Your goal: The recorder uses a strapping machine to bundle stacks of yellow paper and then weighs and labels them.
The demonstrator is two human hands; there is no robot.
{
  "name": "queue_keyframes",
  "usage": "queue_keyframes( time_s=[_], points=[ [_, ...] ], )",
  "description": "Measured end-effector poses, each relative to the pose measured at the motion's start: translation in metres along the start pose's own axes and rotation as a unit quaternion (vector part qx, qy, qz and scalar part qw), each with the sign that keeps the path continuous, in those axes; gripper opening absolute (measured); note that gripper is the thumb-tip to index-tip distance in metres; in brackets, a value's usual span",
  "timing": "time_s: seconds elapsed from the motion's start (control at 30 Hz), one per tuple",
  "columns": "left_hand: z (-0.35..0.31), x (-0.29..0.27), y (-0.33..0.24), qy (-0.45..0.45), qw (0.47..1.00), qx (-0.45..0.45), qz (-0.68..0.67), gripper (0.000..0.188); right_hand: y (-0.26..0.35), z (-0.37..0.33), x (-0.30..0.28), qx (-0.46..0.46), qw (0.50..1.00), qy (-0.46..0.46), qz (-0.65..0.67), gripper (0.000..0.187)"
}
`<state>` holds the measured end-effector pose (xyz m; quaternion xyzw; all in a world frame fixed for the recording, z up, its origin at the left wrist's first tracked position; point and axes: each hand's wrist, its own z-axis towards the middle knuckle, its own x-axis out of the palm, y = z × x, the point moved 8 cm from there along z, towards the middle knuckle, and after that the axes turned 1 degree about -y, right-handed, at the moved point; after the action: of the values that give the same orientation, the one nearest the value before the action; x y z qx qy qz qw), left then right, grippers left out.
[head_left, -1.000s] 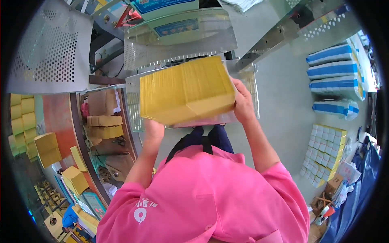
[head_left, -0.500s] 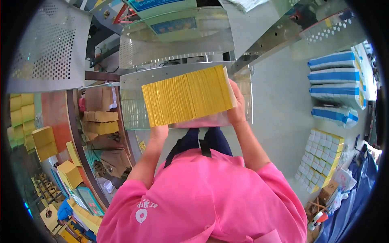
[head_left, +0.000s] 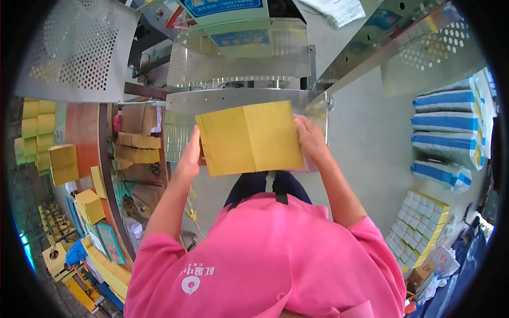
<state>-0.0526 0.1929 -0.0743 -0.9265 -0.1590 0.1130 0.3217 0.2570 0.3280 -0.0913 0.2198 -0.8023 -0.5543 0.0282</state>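
Note:
Between my two hands is a thick stack of yellow paper, held in front of my body above the metal machine's near end. Its upper side now looks smooth, with a crease down the middle. My left hand presses against the stack's left end, its fingers partly hidden by the paper. Gripping the right end, my right hand has its fingers at the edge, some of them out of sight.
Ahead stands a metal machine with a clear cover. A perforated panel is at upper left. Yellow paper blocks and a scale lie on the left. Blue-and-white packs and wrapped bundles sit at the right.
The yellow stack has turned from its ridged side to its smooth, creased face and come slightly nearer to me. My left hand has moved from under it to its left end.

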Motion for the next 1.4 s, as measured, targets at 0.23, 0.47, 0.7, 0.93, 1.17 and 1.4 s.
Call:
queue_keyframes(
  time_s=[0.23,0.47,0.7,0.93,1.17,1.4],
  points=[
    [0.009,-0.015,0.007,0.006,0.996,0.069,0.062,0.072,-0.004,-0.017,-0.001,0.007,0.997,-0.042,0.066,0.038],
    [0.015,0.027,0.027,0.129,0.943,0.175,-0.252,0.064,0.017,-0.043,0.029,-0.074,0.934,-0.045,0.346,0.052],
    [0.038,0.048,-0.022,0.137,0.937,0.195,-0.255,0.061,0.051,-0.004,0.029,-0.125,0.931,-0.050,0.339,0.051],
    [0.095,0.051,-0.111,0.150,0.923,0.279,-0.217,0.059,0.072,0.080,0.024,-0.115,0.915,-0.039,0.385,0.055],
    [0.093,0.056,-0.134,0.198,0.914,0.298,-0.191,0.067,0.055,0.098,0.023,-0.077,0.925,-0.065,0.365,0.061],
    [0.094,0.060,-0.127,0.191,0.915,0.294,-0.201,0.073,0.062,0.095,0.025,-0.089,0.931,-0.038,0.352,0.064]
  ],
)
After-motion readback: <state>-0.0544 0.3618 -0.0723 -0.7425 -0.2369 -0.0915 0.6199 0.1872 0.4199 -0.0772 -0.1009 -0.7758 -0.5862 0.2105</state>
